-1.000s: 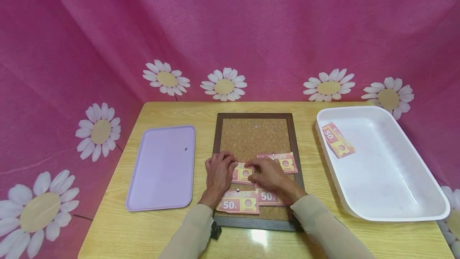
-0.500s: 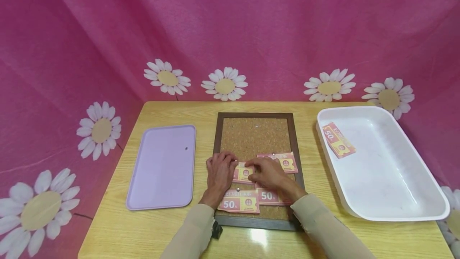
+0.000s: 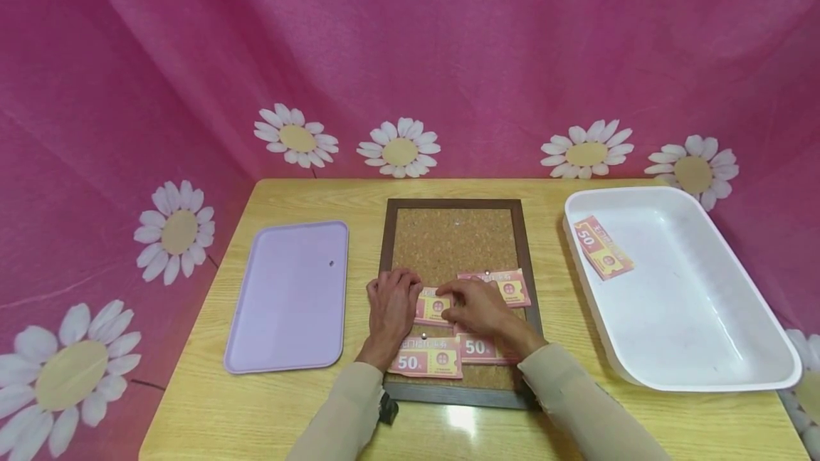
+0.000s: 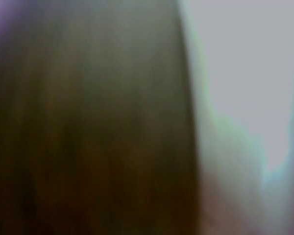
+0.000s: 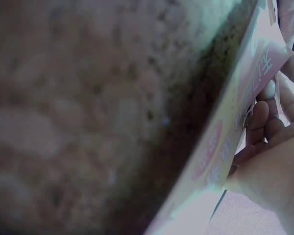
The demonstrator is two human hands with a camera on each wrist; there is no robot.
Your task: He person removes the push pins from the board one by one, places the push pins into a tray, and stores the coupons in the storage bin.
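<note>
The ticket (image 3: pixel 433 309) is on the cork board (image 3: pixel 453 242). Your right hand (image 3: pixel 482 308) pinches its right edge. Your left hand (image 3: pixel 392 304) is at its left end, but I can't tell if it grips. Another ticket (image 3: pixel 428 359) lies nearby.

The left hand (image 3: pixel 392 308) hides one end of the middle coupon (image 3: pixel 432 310), the right hand (image 3: pixel 482 308) covers part of the lower right coupon (image 3: pixel 476 350), both sleeves (image 3: pixel 342 411) are cut off below, and the left wrist view is indistinct blur.

The near-left coupon (image 3: pixel 426 358), near-right coupon (image 3: pixel 477 349) and tub coupon (image 3: pixel 603 247) all read "50".
</note>
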